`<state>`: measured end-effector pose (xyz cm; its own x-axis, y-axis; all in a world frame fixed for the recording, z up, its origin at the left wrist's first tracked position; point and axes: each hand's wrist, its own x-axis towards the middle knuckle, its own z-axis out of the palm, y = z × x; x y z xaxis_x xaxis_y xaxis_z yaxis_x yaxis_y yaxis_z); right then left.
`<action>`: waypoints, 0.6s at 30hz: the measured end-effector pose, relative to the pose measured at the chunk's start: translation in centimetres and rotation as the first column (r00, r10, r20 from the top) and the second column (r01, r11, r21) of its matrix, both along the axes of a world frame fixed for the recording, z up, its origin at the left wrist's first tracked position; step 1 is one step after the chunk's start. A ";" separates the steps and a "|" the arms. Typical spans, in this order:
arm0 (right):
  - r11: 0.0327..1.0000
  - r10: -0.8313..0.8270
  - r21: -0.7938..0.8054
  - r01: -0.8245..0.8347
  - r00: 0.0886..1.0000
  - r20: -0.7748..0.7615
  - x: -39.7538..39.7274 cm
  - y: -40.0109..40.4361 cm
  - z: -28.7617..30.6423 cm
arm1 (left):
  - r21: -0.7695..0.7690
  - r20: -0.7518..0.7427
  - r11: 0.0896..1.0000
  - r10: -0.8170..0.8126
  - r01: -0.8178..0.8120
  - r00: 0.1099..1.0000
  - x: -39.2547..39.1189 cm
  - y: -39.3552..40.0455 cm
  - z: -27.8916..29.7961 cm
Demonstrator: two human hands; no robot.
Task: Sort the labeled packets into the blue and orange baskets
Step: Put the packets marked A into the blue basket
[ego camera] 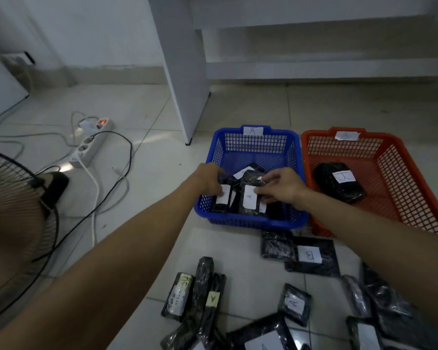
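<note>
both hands reach into the blue basket (253,147): the left hand (210,179) pinches a small black packet (221,199) by its upper end, and the right hand (280,185) pinches the packet labeled a (249,198), fingertips at its label. these look light, soft and slick in plastic wrap, so an edge pinch suits. both packets' long axes run roughly from near side to far side.

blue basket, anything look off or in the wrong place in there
Nothing clearly misplaced. The blue basket is tagged A, and the one readable packet in it also reads A. The packets lie jumbled, some on edge, while both hands handle them. The other labels in it are hidden or unreadable.
</note>
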<state>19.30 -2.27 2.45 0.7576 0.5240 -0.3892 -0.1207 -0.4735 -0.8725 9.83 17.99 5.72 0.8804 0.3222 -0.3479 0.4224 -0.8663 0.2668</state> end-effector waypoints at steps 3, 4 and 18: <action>0.999 0.015 -0.036 -0.012 0.996 0.093 -0.7 -0.8 1.1 | -0.051 0.112 0.998 0.032 -0.026 0.993 -1.8 -0.3 1.6; 0.998 0.029 -0.062 -0.020 0.988 0.153 -1.0 -1.2 1.5 | -0.067 0.152 0.997 0.043 -0.033 0.987 -2.7 -0.4 2.2; 0.574 0.788 -0.393 -0.718 0.355 0.503 -12.8 -1.1 1.3 | -0.208 -0.325 0.939 0.197 -0.273 0.925 -17.8 -1.1 -0.6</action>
